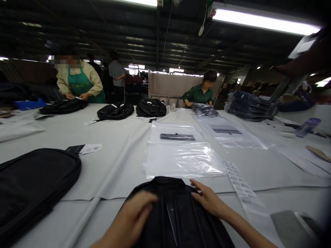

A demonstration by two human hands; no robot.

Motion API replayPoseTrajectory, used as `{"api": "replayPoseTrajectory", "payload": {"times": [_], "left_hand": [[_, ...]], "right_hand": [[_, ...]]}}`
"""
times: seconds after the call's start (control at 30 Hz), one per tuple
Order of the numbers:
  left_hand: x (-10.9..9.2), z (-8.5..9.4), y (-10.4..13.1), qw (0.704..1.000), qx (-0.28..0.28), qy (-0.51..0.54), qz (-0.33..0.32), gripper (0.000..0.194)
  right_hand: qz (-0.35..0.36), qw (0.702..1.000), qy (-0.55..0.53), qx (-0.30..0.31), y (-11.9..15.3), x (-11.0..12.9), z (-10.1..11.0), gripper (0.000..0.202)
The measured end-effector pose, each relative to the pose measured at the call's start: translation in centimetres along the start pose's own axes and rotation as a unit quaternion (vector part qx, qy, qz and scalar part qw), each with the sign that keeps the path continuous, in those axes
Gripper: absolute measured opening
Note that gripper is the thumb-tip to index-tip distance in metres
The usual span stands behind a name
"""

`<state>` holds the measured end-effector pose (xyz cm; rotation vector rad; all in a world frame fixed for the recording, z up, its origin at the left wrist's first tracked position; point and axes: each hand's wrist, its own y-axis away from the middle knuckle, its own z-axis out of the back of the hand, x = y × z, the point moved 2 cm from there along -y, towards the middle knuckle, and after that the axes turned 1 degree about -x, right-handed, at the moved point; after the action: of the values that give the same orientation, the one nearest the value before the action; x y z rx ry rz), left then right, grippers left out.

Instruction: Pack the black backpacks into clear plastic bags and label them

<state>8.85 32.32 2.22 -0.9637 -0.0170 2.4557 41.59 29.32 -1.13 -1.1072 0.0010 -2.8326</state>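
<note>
A black backpack (pixel 184 220) lies in front of me at the bottom of the head view, straps facing up and its top handle pointing away from me. Over its left side is my left hand (pixel 136 215), blurred, with the fingers bent; whether they grip the fabric I cannot tell. My right hand (pixel 207 198) rests on the upper right edge of the backpack, fingers apart and extended. Just beyond the bag lies a stack of clear plastic bags (pixel 178 156) with a dark printed label. To the left is another black bag (pixel 38 182) with paper tags (pixel 89 148).
A strip of printed stickers (pixel 239 182) and a grey device (pixel 294 227) lie to my right. Across the table, one co-worker (pixel 80 81) handles a black bag and another (pixel 200 93) a plastic-wrapped one. Wrapped bags (pixel 248 105) are piled at the far right.
</note>
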Motion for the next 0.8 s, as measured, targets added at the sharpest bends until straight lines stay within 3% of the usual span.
{"api": "replayPoseTrajectory", "payload": {"times": [0.07, 0.13, 0.23, 0.3, 0.43, 0.57, 0.67, 0.73, 0.8], "left_hand": [[0.9, 0.9, -3.6, 0.999, 0.043, 0.021, 0.024, 0.036], [1.8, 1.1, -6.5, 0.986, 0.148, 0.064, 0.042, 0.03], [2.3, 1.1, -8.8, 0.958, 0.266, 0.103, 0.037, 0.022], [1.9, 1.3, -9.2, 0.948, 0.296, 0.112, 0.029, 0.02], [-0.3, 2.7, -8.8, 0.934, 0.339, 0.105, -0.033, 0.02], [-2.9, 3.5, -7.8, 0.905, 0.407, 0.083, -0.094, 0.028], [-3.5, 2.3, -6.9, 0.868, 0.474, 0.078, -0.121, 0.039], [-2.7, 1.0, -6.9, 0.875, 0.471, 0.061, -0.094, 0.04], [-1.0, -0.4, -7.3, 0.898, 0.431, 0.085, -0.033, 0.029]], "right_hand": [[0.002, 0.997, -0.052, 0.056, -2.2, 0.7, -0.1, 0.05], [0.01, 0.992, -0.09, 0.092, -3.0, 1.6, 0.2, 0.046], [0.027, 0.978, -0.121, 0.168, -3.0, 3.2, 0.8, 0.046], [0.033, 0.979, -0.099, 0.172, -2.9, 4.3, 1.4, 0.041], [0.055, 0.99, -0.074, 0.106, -2.8, 7.3, 2.7, 0.023], [0.101, 0.98, -0.066, 0.156, -1.3, 9.4, 2.7, 0.016], [0.097, 0.981, -0.032, 0.166, 0.1, 8.3, 1.0, 0.014], [0.076, 0.987, -0.036, 0.135, 0.4, 6.7, -0.5, 0.012], [0.051, 0.991, -0.063, 0.104, -0.1, 5.0, -1.7, 0.008]]}}
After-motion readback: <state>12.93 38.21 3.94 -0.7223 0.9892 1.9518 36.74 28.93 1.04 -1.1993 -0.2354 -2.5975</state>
